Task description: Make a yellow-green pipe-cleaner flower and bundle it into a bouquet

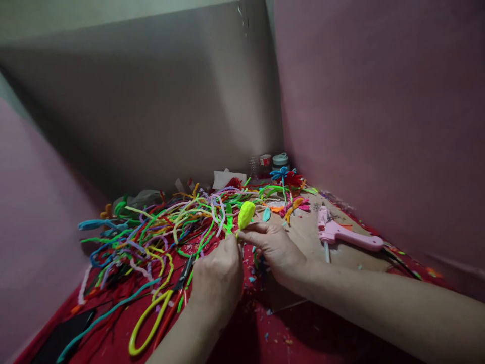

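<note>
A bright yellow fuzzy petal-like piece (pixel 246 215) stands upright between my hands, above the red cloth. My right hand (pixel 275 247) pinches the lower end of this piece between thumb and fingers. Close against it on the left, my left hand (pixel 220 275) is closed, its thumb at the base of a green fuzzy piece (pixel 229 218); its other fingers are mostly hidden behind the hand. The two hands nearly touch at the fingertips.
Tangled coloured pipe cleaners (pixel 151 237) spread at left, with yellow-handled scissors (pixel 151 323) and a dark flat object (pixel 64 336) nearer. A pink glue gun (pixel 350 236) lies on brown cardboard (pixel 356 260) at right. A lidded jar (pixel 280 161) stands at the back.
</note>
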`<state>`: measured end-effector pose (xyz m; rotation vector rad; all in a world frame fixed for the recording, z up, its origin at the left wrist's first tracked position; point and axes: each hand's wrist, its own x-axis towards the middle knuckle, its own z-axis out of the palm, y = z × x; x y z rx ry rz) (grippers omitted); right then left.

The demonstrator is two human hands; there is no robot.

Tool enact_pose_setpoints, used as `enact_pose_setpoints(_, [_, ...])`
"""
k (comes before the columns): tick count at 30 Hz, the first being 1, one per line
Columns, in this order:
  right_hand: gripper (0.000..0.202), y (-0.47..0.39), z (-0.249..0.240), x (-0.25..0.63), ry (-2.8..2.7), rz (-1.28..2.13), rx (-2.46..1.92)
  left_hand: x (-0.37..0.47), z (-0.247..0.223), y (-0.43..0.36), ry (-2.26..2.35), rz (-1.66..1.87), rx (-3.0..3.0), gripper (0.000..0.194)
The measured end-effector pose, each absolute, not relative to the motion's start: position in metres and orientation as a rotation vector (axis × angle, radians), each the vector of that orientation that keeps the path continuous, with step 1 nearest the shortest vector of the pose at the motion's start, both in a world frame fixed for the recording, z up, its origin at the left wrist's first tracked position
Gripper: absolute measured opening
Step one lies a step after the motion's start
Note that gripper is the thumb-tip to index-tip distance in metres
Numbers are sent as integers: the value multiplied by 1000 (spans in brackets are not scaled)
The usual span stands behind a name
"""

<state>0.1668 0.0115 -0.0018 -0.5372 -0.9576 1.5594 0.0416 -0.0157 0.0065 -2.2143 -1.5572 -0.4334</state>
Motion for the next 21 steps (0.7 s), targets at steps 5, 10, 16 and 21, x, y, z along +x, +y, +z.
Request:
enact_pose_setpoints(5, [29, 12, -3, 168, -931, 1546, -588, 43, 6, -11, -1575, -716, -2355, 24])
enact_pose_setpoints(10, [29, 14, -4, 170, -983, 1573, -539, 42, 1, -7, -1782, -1255, -2505, 21])
enact_pose_setpoints(16, [23, 16, -4, 175, -1117, 1633, -461, 39, 7, -9, -2266, -1844, -2648, 26])
enact_pose_setpoints(21, [15, 18, -4, 180, -1117, 1779, -400, 35, 17, -14, -2432, -2263, -2815, 23])
